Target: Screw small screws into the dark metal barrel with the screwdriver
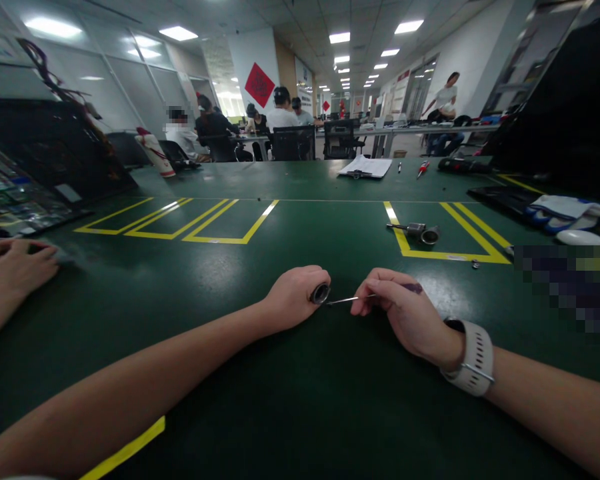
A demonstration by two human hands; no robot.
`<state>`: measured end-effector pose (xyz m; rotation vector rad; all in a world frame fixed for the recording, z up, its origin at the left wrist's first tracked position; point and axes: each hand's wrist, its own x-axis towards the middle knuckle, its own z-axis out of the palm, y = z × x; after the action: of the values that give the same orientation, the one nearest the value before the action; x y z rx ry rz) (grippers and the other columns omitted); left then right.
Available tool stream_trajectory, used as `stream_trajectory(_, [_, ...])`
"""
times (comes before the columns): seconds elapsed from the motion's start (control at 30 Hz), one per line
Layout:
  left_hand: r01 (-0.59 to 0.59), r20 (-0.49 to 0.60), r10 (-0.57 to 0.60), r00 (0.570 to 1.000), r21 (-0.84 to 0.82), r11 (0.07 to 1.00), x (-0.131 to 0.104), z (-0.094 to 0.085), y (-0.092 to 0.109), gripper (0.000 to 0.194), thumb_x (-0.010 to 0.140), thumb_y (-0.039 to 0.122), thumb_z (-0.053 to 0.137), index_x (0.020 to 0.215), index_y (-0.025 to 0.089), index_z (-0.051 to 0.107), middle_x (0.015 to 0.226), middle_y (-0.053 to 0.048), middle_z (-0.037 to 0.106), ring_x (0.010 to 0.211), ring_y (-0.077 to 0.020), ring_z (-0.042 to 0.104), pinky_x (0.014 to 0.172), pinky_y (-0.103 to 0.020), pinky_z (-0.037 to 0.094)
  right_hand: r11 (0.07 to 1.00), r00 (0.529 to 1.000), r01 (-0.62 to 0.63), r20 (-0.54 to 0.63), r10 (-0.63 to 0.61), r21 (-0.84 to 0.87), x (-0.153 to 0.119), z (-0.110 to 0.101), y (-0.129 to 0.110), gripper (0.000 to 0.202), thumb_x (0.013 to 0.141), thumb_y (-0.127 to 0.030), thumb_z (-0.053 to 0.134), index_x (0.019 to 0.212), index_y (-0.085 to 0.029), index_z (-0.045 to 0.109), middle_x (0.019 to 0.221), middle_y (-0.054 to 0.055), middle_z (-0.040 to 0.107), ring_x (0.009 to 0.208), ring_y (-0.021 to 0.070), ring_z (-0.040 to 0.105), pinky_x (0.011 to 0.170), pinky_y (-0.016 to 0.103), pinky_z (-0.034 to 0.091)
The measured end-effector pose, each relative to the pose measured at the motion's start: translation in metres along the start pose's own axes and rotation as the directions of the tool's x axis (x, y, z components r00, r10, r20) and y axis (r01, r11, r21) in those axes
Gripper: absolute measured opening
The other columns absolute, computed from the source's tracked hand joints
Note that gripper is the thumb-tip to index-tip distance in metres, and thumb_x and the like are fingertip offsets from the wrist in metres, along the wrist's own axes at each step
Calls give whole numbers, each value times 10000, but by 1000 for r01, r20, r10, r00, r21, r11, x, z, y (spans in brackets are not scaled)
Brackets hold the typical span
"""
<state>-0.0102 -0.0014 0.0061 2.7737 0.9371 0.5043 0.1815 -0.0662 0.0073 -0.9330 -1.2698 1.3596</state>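
Note:
My left hand (297,298) is closed around a dark metal cylindrical part, and the part's round open end (321,294) faces right. Between the fingers of my right hand (405,307) is a slim screwdriver (345,301) with a thin bright shaft and a dark purplish handle end. Its tip is right beside the rim of the cylindrical part; I cannot tell whether they touch. Most of the part is hidden in my left fist. Farther off, a metal piece with a thin stem (407,228) lies beside a metal ring-shaped part (430,235) within yellow tape lines.
A small metal bit (475,265) lies on the green table (220,413). Toward the back are a clipboard with papers (365,167), a red screwdriver (423,169) and a dark tool (464,165). Gloves (570,210) lie at right. Another person's hand (17,270) rests at left.

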Motion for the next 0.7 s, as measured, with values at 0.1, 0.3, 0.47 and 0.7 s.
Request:
stream_trajectory(0.1, [6, -22, -7, 1000, -22, 1000, 0, 2, -1, 59, 802, 171, 501, 745, 160, 513, 712, 2, 528, 637, -117, 488, 573, -244, 366, 999, 1000, -11, -3, 11, -31, 0, 0, 0, 221, 815, -287, 500, 644, -175, 583, 616, 28, 643, 599, 151, 570, 603, 298, 413])
stream_trajectory(0.3, [41, -88, -53, 995, -132, 990, -1, 0, 0, 89, 757, 213, 564, 804, 167, 503, 773, -4, 548, 701, -131, 512, 608, -257, 408, 1000, 1000, 13, -28, -13, -7, -1, 0, -3, 227, 801, -295, 498, 626, -179, 585, 599, 27, 629, 587, 154, 559, 597, 302, 413])
stream_trajectory(0.47, [28, -92, -48, 995, -205, 978, 0, -3, 1, 258, 696, 95, 557, 935, 161, 488, 915, -37, 552, 822, -149, 517, 709, -281, 443, 999, 998, 51, -42, -50, 19, -2, 1, -4, 201, 802, -281, 500, 653, -182, 593, 639, 27, 637, 613, 156, 562, 613, 307, 418])
stream_trajectory(0.7, [9, -131, -34, 991, -183, 983, 1, -2, -3, 102, 750, 161, 571, 834, 165, 514, 886, -25, 512, 807, -140, 499, 686, -267, 427, 994, 994, 108, 7, -108, -25, -3, -1, -1, 130, 830, -290, 527, 806, -185, 599, 776, 32, 652, 716, 161, 587, 656, 308, 445])
